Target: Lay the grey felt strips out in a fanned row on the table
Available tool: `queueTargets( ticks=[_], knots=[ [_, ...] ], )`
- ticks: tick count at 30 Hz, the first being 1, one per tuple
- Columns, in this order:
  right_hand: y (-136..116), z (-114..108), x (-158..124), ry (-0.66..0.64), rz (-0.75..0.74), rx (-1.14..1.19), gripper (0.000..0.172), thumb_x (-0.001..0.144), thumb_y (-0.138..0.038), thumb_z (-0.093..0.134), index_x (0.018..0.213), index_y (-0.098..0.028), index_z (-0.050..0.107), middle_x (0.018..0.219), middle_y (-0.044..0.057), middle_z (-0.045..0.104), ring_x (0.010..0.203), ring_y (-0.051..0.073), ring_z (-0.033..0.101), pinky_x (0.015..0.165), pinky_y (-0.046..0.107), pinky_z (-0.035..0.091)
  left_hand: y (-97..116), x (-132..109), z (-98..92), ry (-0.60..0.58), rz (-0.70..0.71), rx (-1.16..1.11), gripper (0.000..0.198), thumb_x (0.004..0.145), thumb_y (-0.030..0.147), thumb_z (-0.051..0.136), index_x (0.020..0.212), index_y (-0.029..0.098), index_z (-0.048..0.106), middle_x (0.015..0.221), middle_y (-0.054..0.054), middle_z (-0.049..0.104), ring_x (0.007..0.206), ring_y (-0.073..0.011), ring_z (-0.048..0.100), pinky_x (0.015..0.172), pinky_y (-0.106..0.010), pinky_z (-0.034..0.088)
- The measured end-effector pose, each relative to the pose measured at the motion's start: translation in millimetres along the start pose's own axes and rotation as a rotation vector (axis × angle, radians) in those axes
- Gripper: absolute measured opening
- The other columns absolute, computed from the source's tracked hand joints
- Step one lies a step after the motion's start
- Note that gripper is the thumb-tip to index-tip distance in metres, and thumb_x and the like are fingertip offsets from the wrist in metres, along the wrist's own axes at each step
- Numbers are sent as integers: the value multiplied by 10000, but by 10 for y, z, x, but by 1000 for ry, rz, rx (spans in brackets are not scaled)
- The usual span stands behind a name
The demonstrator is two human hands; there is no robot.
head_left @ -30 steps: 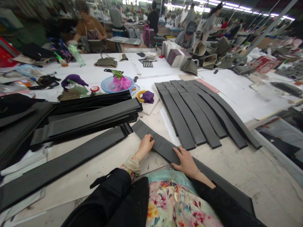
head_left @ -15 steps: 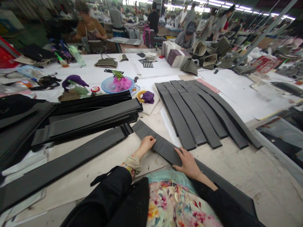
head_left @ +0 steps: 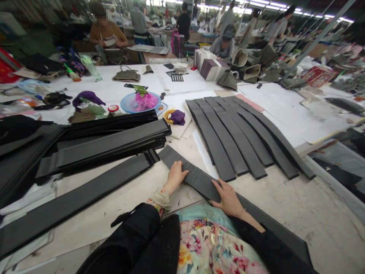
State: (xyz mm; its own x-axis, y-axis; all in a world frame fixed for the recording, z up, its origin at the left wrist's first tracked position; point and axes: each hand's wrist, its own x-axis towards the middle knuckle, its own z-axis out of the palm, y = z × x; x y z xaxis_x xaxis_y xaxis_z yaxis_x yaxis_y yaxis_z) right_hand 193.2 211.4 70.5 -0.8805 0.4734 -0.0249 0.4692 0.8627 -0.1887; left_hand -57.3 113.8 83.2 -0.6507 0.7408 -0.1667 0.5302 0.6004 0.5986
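Note:
A long dark grey strip (head_left: 199,177) lies slantwise on the table in front of me, its lower right end passing beside my right sleeve. My left hand (head_left: 176,178) is closed at the strip's near edge, fingers bent over its top face and thumb pressed on it. Across the strip's width spans my right hand (head_left: 226,198), with fingertips at the far edge and thumb at the near edge. To the left, another grey strip (head_left: 85,198) with black edges reaches close to the held strip's upper end.
Several grey strips (head_left: 228,137) lie fanned out at the right. A pile of black-edged strips (head_left: 114,146) is at the left. Behind are a blue bowl (head_left: 125,104) with a pink bag and a small yellow bowl (head_left: 168,117) with purple cloth. Co-workers sit farther back.
My left hand has shifted slightly and its fingers now reach farther over the strip's top face. My right hand and the strip have hardly moved.

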Motion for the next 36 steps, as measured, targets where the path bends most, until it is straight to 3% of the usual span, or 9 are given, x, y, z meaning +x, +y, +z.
queueTargets(
  ticks=[5,8,16,27,36],
  knots=[
    [2,22,-8,12,-5,-9,741,675,-452,571,1326,-191,333,1286,153,420,1161,287,396,936,435,325,-89,180,-43,-109,-51,16,121,712,292,605,703,175,575,665,-6,570,649,-147,543,606,-251,402],
    [10,25,-17,7,-8,-14,730,685,-458,564,1324,-185,338,1289,156,413,1158,285,397,938,430,326,-118,198,-60,-114,-8,34,147,727,293,582,633,181,586,708,-20,573,709,-154,548,660,-261,403],
    [-44,9,42,3,-24,-22,721,695,-466,552,1323,-178,346,1292,165,406,1162,291,389,935,435,325,-148,129,-57,-63,14,68,110,760,240,533,684,180,585,836,-42,559,818,-168,551,730,-275,405],
    [-137,-12,140,5,-24,-42,734,677,-469,556,1315,-164,357,1271,171,421,1139,300,403,927,435,320,-180,199,-64,-49,-52,35,105,725,216,576,631,170,577,814,-33,545,765,-146,552,706,-253,411],
    [-208,-23,226,12,-20,-58,731,668,-450,559,1310,-158,368,1256,174,428,1124,301,416,922,425,326,-247,216,-54,29,-61,-25,133,738,204,565,613,167,539,776,-23,522,764,-134,532,722,-244,417]
  ],
)
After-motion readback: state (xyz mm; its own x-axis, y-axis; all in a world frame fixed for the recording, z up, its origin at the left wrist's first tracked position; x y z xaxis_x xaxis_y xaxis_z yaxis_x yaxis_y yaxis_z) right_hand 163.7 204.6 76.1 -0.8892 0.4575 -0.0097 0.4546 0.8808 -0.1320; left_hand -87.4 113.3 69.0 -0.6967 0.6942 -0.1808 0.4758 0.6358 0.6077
